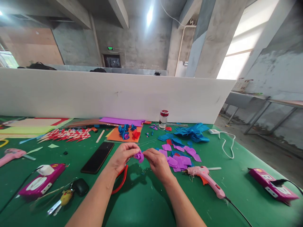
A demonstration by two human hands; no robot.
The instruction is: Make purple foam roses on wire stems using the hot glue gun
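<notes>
Green tabletop — left hand pinching curled purple paper rosette, right hand sitting bunched alongside, hold unclear; seemingly shaping — next needing steadiness.

Left fingers in a pinch, right fingers beside, perhaps likewise.
</notes>
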